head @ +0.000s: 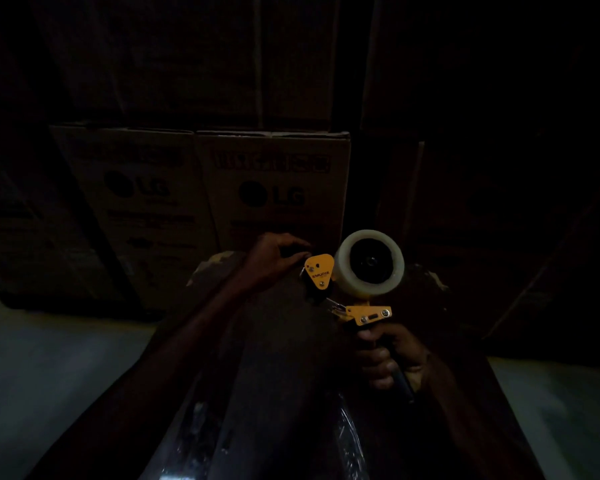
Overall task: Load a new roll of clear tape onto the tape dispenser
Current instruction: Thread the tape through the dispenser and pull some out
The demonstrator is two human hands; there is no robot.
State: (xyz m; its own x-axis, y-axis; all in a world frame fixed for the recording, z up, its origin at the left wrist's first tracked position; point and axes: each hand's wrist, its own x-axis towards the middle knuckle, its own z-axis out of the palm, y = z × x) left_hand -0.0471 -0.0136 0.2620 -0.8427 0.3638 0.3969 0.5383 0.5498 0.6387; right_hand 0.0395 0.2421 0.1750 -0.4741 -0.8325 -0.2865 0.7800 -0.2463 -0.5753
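Note:
The scene is very dark. An orange hand-held tape dispenser [357, 306] is held up in the middle of the view. A roll of clear tape [369, 263] sits on its hub, upper right of the frame. My right hand [390, 358] grips the dark handle below. My left hand [278, 259] reaches to the orange front plate [319, 270], with thumb and fingers pinched at its upper left edge near the roller. Whether a tape end is between those fingers is hidden by the dark.
Stacked cardboard boxes [274, 188] with printed logos stand close behind the dispenser. A dark brown box or surface [274, 358] lies under my arms, with shiny plastic wrap [347, 441] near the bottom. Pale floor [49, 358] shows at both sides.

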